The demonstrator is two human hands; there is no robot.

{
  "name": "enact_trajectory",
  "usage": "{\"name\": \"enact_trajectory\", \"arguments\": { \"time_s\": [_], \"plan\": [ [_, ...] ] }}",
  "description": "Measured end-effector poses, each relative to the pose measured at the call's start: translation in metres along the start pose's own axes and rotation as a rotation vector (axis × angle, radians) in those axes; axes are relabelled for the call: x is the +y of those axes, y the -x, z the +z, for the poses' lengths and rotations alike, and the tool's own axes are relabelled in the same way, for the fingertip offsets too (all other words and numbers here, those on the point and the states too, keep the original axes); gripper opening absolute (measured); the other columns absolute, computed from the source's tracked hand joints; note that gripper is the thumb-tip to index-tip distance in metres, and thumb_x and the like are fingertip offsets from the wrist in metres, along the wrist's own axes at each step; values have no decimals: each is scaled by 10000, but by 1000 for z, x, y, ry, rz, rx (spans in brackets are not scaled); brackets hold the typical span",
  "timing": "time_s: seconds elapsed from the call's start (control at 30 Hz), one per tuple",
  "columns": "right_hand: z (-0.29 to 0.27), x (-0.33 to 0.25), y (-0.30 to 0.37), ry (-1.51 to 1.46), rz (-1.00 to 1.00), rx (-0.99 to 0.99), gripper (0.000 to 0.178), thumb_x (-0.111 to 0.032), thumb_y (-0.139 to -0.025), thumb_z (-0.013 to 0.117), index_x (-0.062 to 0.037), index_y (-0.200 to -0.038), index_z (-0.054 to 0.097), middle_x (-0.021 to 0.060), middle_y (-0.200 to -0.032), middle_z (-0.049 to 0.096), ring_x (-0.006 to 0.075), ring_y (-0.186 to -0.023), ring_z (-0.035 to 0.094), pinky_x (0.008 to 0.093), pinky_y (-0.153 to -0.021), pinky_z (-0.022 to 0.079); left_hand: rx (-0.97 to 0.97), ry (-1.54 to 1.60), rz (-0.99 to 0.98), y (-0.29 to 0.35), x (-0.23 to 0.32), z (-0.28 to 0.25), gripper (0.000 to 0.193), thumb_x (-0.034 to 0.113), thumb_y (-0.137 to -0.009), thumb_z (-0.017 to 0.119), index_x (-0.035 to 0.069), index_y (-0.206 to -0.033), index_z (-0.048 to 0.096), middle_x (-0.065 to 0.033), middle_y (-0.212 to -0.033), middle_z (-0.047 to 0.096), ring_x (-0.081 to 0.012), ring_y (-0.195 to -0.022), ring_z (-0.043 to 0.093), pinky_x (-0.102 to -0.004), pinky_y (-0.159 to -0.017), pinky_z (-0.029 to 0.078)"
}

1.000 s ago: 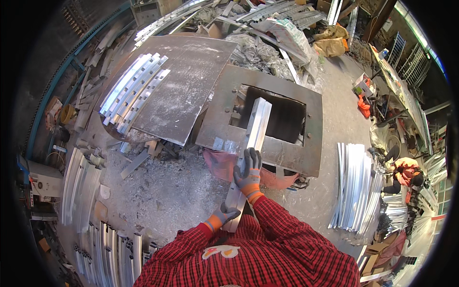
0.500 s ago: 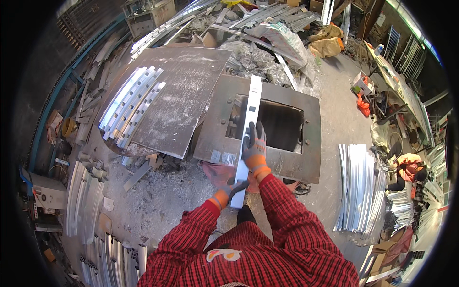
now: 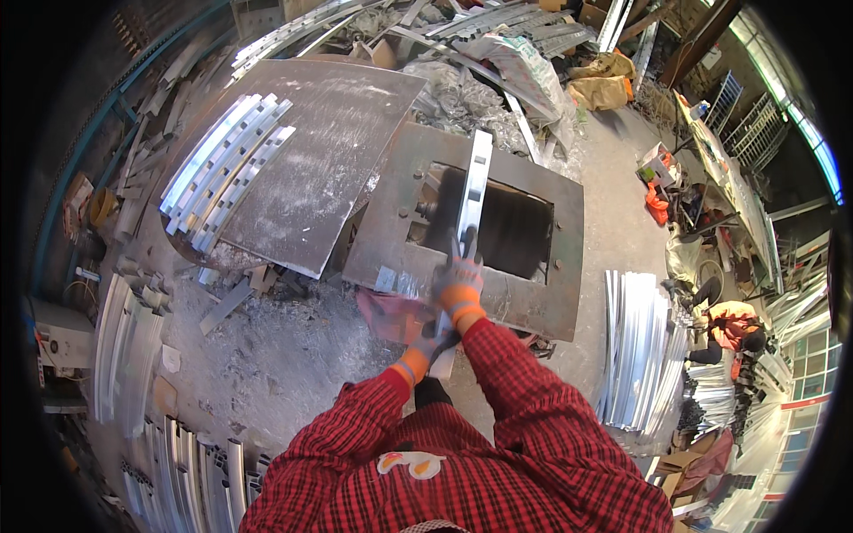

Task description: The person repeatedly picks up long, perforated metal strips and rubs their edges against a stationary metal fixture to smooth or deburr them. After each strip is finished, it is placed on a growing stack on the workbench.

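A silvery metal bar with square cutouts reaches from in front of my body across a steel plate with a rectangular opening. Inside that opening shows a dark surface. My right hand, in a grey and orange glove, is closed round the bar at the opening's near edge. Lower down, my left hand, gloved alike, grips the bar near its close end; part of it is hidden by my right sleeve. Pinkish cloth hangs below the plate's front edge.
Several notched bars lie on a brown board at left. Bundles of metal strips rest on the floor at right, others at left. Plastic sacks and scrap are piled behind. A person crouches far right.
My view has shifted slightly, so the surroundings sit further left and the far left higher. The bar now stands more upright in view, turned a little, still in both hands.
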State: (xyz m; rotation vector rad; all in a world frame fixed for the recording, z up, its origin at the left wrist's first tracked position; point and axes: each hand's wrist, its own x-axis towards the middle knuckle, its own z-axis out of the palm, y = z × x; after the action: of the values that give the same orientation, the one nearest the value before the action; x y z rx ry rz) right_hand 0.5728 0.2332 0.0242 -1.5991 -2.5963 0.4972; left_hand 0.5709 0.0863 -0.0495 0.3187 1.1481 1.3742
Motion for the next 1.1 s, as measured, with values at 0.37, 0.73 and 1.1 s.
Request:
{"name": "enact_trajectory", "arguments": {
  "time_s": [0.37,0.73,1.1],
  "plan": [
    [61,14,186,-125,-155,32,705,-234,-858,643,-172,-1514,390,290,-1586,240,492,-1377,375,518,-1059,445,-116,-299,77,116,-170,-79,592,281,-816,831,36,-1298,590,-81,-1214,659,-184,-1128,610,-333,-952,493],
    [21,51,11,-1160,-376,189,799,-202,-827,783,-105,-1512,384,174,-1556,324,288,-1470,282,389,-1197,244,55,-296,103,49,35,-30,590,365,-882,778,52,-1325,546,-91,-1121,676,-161,-1036,647,-313,-838,554],
    [-31,34,-106,-193,-336,314,684,-450,-915,649,-149,-1493,441,207,-1507,434,408,-1382,405,496,-1118,358,-198,-627,282,-48,104,-18,647,248,-786,868,40,-1316,560,-113,-1178,661,-216,-994,674,-362,-810,579]
  ]
}}
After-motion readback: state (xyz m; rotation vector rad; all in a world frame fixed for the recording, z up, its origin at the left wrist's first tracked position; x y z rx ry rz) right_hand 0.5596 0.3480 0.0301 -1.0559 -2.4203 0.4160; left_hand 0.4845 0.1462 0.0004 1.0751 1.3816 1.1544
